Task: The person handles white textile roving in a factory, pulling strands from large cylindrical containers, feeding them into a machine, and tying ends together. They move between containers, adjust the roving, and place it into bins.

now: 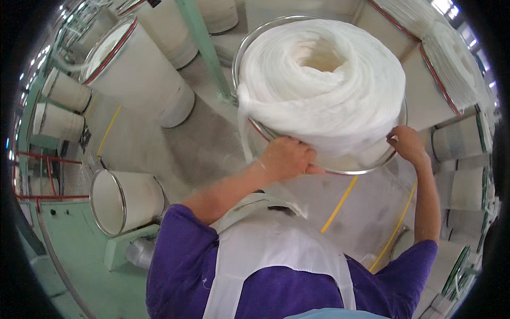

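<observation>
In front of me stands a large round sliver can with a shiny metal rim. A thick coil of white fibre sliver is heaped above it, with a hollow in its middle. One loose strand of sliver hangs down outside the can at the left. My left hand is closed over the near rim, its thumb pointing right. At the right side of the rim, my right hand has its fingers curled over the edge, the fingertips close against the sliver.
Another tall white can stands at the left behind a green post. An open can lies tilted by a green machine. Sliver-filled cans stand close by at the right. Yellow lines mark the floor.
</observation>
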`<action>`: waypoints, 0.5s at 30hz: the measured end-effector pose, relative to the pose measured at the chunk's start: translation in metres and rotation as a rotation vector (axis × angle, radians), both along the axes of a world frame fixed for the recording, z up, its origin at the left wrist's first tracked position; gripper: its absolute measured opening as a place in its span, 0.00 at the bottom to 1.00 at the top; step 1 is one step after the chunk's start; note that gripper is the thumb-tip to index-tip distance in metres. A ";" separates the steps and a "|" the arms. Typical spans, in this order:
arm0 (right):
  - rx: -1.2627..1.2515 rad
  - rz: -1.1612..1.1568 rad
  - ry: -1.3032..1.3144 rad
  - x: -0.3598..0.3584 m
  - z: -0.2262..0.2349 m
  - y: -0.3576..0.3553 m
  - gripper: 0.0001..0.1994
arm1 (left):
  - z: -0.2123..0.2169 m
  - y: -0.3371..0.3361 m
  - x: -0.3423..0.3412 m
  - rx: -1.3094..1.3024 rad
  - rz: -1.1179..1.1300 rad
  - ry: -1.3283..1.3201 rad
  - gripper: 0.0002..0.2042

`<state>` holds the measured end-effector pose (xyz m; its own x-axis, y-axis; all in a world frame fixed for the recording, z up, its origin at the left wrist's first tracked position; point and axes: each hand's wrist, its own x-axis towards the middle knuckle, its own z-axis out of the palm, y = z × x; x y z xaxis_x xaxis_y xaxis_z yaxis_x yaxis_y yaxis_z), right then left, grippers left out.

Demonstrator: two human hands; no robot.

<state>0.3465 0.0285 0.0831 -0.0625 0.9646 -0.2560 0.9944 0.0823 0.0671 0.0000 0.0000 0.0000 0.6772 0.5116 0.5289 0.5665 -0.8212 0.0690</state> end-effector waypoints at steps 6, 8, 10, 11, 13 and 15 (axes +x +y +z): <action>0.169 0.370 0.527 -0.131 0.014 0.006 0.18 | 0.002 0.069 -0.043 -0.214 0.164 0.030 0.19; 0.278 0.547 0.403 -0.178 -0.006 0.024 0.25 | 0.002 0.085 -0.064 -0.130 0.090 -0.194 0.16; 0.296 0.499 0.325 -0.210 -0.020 0.051 0.27 | -0.001 0.101 -0.090 -0.007 0.156 -0.420 0.17; 0.293 0.455 0.274 -0.222 -0.025 0.067 0.28 | -0.006 0.101 -0.111 0.067 0.255 -0.540 0.19; 0.422 0.482 0.286 -0.245 -0.036 0.097 0.27 | -0.015 0.119 -0.141 0.084 0.513 -0.794 0.25; 0.471 0.471 0.283 -0.265 -0.047 0.121 0.26 | -0.031 0.140 -0.166 -0.055 0.848 -1.085 0.33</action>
<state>0.0818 0.1491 0.0363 -0.5014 0.8228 0.2678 0.8448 0.5323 -0.0538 -0.1663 0.1404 -0.0314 -0.5843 0.5944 0.5525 0.5295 -0.2366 0.8146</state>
